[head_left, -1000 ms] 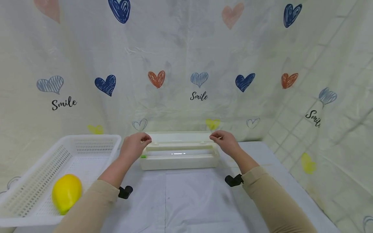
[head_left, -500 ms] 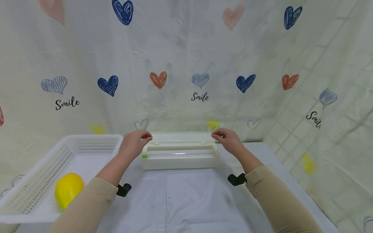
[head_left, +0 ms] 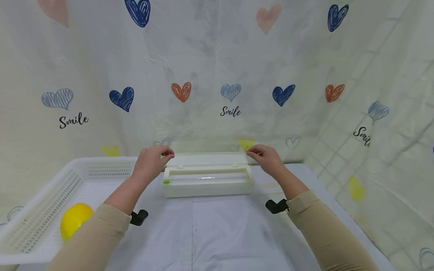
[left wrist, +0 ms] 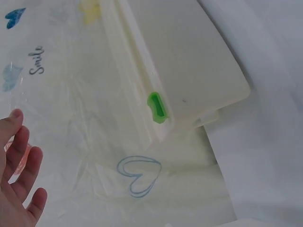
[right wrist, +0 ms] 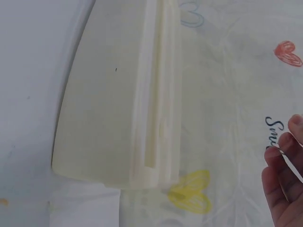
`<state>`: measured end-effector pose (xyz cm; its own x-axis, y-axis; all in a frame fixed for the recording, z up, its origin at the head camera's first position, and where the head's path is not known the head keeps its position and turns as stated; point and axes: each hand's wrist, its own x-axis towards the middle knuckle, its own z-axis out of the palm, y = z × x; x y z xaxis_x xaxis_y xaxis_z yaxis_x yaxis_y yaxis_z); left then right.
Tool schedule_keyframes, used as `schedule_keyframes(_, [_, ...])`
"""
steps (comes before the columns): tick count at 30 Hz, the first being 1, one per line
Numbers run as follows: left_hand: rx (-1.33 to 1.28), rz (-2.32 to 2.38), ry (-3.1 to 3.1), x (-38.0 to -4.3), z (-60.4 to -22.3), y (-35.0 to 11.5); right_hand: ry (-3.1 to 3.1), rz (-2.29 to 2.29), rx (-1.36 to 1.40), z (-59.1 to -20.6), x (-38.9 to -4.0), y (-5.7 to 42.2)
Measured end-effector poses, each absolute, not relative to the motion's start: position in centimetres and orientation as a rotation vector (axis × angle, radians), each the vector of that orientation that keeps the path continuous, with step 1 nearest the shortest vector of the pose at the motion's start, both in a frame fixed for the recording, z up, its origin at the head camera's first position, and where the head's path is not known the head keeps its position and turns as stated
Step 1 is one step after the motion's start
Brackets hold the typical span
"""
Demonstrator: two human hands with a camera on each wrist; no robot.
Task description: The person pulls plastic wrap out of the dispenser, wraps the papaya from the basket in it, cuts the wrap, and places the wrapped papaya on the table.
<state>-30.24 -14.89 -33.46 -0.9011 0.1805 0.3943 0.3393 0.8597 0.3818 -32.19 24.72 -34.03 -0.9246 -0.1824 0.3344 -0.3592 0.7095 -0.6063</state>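
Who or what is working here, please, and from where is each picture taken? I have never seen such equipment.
No robot: these are a person's bare left hand and right hand. The wide picture comes from a camera on the head; the two close ones from cameras on the wrists. On the white-covered table stands a cling-film dispenser, lid open, with a green slider at its left end. A lemon lies in the white plastic basket. Both hands seem to pinch clear film, though it is hard to see.
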Motion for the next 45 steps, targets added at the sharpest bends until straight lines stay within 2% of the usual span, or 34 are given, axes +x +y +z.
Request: schedule_keyframes(45, [-0.448,-0.587,-2.448,-30.4,-28.5,-15.1,-2.528,1.048,0.382,-29.1,-32.4,24.4])
